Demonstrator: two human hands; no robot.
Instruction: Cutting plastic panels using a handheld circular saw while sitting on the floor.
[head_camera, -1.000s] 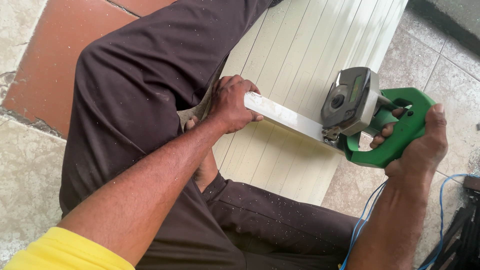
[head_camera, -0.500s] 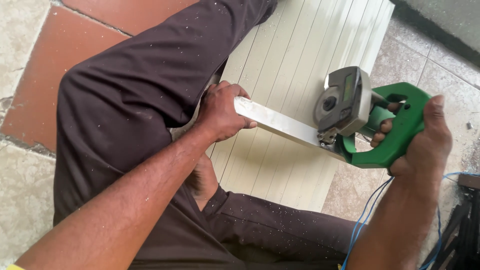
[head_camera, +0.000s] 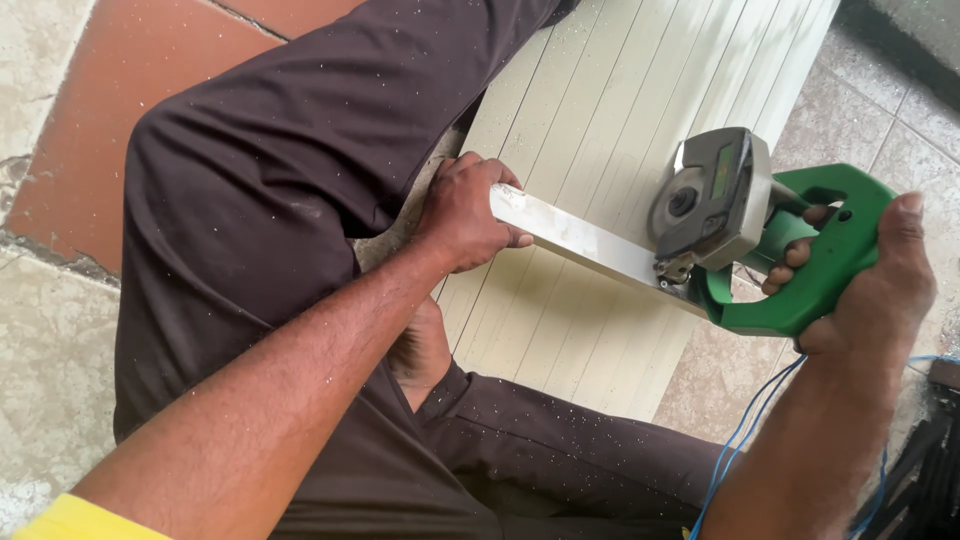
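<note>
My left hand grips the near end of a flat metal straightedge and presses it across a cream ribbed panel that lies on the floor. My right hand is wrapped around the green handle of a powered circular cutter, whose grey blade guard sits against the straightedge near the panel's right side. The blade itself is hidden under the guard. My dark-trousered knee is raised just left of the panel.
Red and pale stone floor tiles lie to the left. A bare foot rests under the panel's near edge. Blue cords run from the cutter toward the lower right. White dust specks cover the trousers.
The cutter and my right hand have shifted slightly left and farther along the straightedge. My left hand keeps its hold on the straightedge.
</note>
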